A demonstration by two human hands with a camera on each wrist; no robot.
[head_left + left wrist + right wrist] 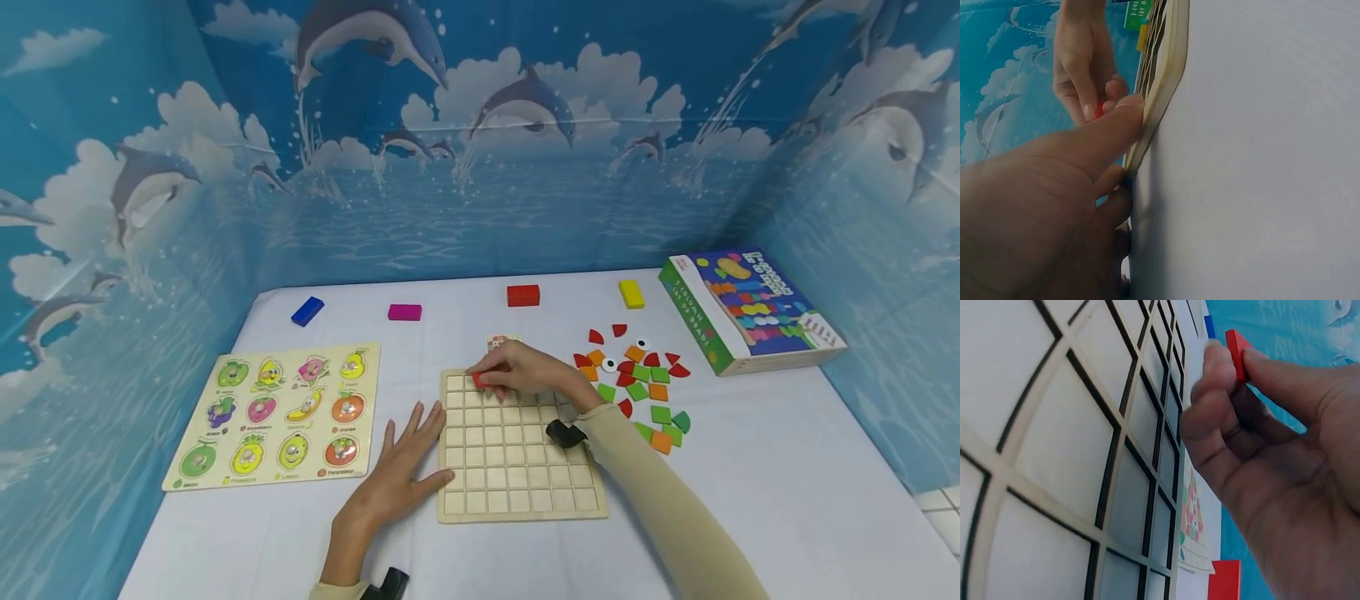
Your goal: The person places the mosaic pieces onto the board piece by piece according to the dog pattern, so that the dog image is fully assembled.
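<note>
Only the head view shows the whole left hand (396,485), fingers apart, touching the grid board (522,517); the right wrist view best shows the right hand (1272,440) pinching a red piece (1236,355).

White-topped bench (757,467)
Gridded board (497,479), fruit board (278,429), blocks (405,312) (blue, magenta, red, yellow), scattered tiles (638,391) and a box (753,304) lie on it.
</note>
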